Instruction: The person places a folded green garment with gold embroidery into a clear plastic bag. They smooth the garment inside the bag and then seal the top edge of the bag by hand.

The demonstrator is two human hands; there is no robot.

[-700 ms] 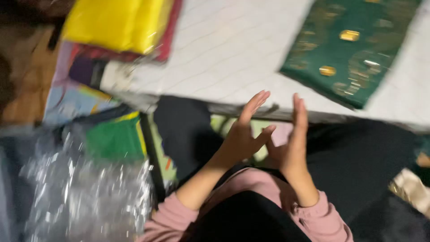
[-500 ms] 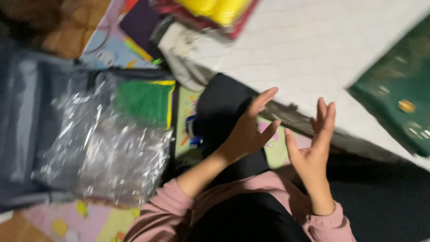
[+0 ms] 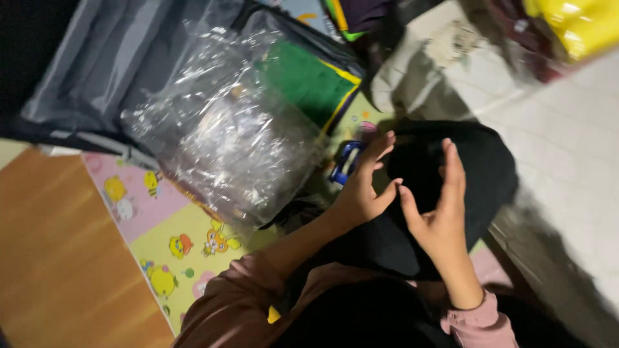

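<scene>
Both the left hand (image 3: 364, 187) and the right hand (image 3: 438, 206) hover spread wide and empty just above the black cloth (image 3: 471, 174), the crinkled clear plastic bag (image 3: 225, 142) lying to their left.

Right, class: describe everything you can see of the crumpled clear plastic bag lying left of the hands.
The clear plastic bag is a large, crinkled, glossy wrapper catching white glints of light. It lies slumped and partly see-through across a grey fabric bag and the cartoon-printed play mat, with a green cloth showing beside and under its upper edge. Its contents cannot be made out. Neither the left hand nor the right hand touches it.
</scene>
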